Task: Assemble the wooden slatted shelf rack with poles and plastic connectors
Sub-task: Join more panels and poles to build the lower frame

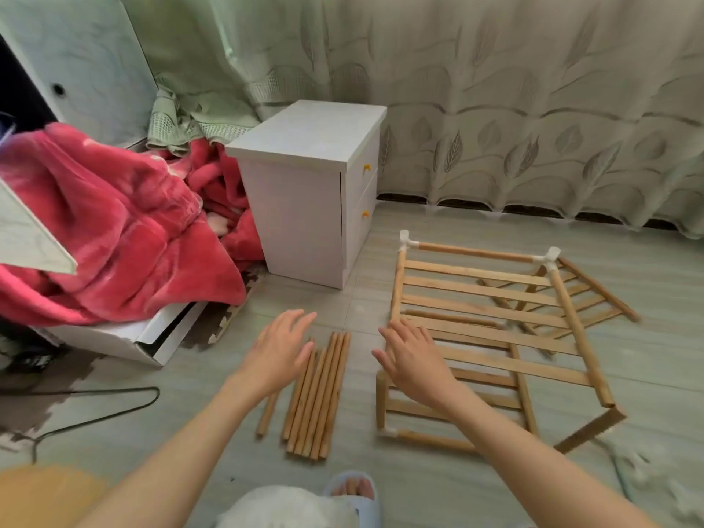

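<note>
While both hands hover low over the floor in the head view, I see the left hand (280,350) with straight fingers above the upper end of the bundle of loose poles (320,394) at lower centre, holding nothing. The right hand (413,360) is also spread and empty, over the near left corner of the slatted shelf (484,310), which lies flat at centre right. White plastic connectors (407,240) sit on its far corners. I judge the step is taking a pole: I would pinch one only, lift it clear, then push it straight into a connector socket without tilting.
</note>
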### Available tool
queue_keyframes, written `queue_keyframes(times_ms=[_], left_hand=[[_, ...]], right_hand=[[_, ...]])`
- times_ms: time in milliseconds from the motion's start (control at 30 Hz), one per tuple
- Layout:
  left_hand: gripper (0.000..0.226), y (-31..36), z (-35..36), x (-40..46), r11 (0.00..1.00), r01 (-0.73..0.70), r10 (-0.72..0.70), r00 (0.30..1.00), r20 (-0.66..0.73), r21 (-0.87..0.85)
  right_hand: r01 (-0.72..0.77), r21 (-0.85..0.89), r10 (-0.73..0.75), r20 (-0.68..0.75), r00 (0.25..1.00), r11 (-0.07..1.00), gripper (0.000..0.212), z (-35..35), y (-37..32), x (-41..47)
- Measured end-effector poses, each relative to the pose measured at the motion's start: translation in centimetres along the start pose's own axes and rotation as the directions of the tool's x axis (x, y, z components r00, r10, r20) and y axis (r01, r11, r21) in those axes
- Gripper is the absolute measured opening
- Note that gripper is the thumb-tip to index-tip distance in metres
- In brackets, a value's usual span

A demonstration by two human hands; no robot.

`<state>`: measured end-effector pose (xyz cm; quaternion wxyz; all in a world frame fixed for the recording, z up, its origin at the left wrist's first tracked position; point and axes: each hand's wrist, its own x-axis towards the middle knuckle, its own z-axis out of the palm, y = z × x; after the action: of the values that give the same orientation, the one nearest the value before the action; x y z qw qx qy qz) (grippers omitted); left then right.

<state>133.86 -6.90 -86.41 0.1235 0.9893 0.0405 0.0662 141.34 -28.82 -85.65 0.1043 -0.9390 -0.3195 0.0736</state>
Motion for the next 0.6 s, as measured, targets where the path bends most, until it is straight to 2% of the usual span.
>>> queue_keyframes(times_ms=[133, 267, 333, 467, 600], left_hand=[[0.049, -2.7, 6.6, -2.6, 0.976, 0.187, -0.172, 0.976, 0.135, -0.111], [0.042, -4.5, 13.4, -5.0, 0.939, 0.304, -0.255, 0.929, 0.268, -0.162], [0.037, -5.0, 16.4, -5.4, 0.921, 0.342, -0.281, 0.914, 0.292, -0.184], [0.032, -4.0, 20.8, -4.9, 0.911, 0.382, -0.314, 0.887, 0.338, -0.158], [0.03, -2.2, 24.0, -3.9, 0.906, 0.41, -0.342, 0.857, 0.386, -0.106]], right_hand=[[-0.047, 0.013, 0.047, -0.034, 0.998, 0.999, 0.062, 2.6, 0.1, 1.3], [0.021, -0.005, -0.021, -0.043, 0.999, 1.0, 0.107, 5.5, 0.5, 1.1], [0.026, 0.016, -0.024, -0.08, 0.996, 1.0, 0.102, 6.5, 0.6, 1.1], [0.028, 0.029, -0.023, -0.154, 0.988, 0.999, 0.073, 7.8, 0.8, 1.4], [0.065, 0.046, -0.055, -0.191, 0.98, 0.997, 0.063, 9.0, 1.7, 1.3]])
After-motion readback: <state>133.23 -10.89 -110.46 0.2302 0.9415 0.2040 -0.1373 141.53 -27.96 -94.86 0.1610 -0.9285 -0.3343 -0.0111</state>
